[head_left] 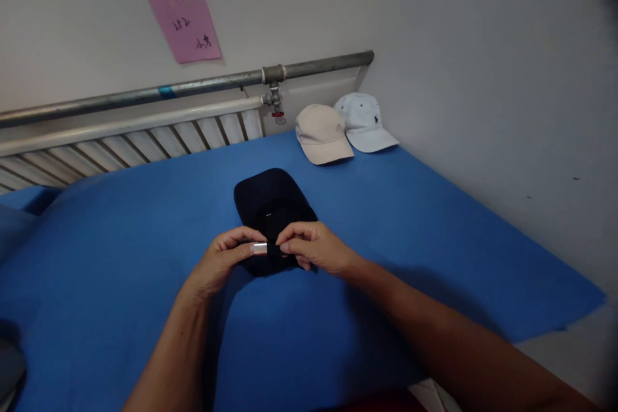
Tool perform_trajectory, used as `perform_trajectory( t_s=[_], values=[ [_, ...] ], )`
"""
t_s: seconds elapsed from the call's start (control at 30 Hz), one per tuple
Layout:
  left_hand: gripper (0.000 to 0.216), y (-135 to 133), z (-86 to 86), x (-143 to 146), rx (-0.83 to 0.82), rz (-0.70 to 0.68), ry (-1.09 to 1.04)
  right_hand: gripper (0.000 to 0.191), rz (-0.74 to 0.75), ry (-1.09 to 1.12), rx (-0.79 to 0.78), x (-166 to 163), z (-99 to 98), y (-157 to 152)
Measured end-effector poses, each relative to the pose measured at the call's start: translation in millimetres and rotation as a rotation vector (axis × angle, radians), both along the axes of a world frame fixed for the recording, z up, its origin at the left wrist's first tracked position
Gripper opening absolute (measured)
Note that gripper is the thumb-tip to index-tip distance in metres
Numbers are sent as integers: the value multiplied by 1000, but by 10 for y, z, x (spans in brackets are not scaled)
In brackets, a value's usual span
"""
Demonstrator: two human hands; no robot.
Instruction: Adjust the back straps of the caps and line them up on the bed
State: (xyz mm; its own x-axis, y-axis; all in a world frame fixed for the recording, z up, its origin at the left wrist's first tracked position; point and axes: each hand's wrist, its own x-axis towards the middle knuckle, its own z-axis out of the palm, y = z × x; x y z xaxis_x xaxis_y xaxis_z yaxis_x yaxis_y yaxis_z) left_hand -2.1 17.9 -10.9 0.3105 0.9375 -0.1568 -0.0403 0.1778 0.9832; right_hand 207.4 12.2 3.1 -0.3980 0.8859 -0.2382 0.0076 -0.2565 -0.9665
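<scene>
In the head view we see our left hand point(224, 257) pinching the silver metal buckle point(259, 248) and our right hand point(313, 250) gripping the dark navy fabric cap point(268, 196), which lies mid-counter point(410, 219). A beige fabric cap point(322, 135) and a pale blue fabric cap point(364, 121) lie far right.

It looked like a plain dormitory room: a blue mattress point(386, 219) lay against bare walls point(483, 45), beside a radiator point(145, 138) and pipe point(193, 87).
</scene>
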Motion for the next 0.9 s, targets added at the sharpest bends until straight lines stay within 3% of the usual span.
perform_trajectory(
  t_s=[0.9],
  values=[
    [11,10,-66,-13,43,-48,33,1,48,19,9,5,-42,-4]
  ],
)
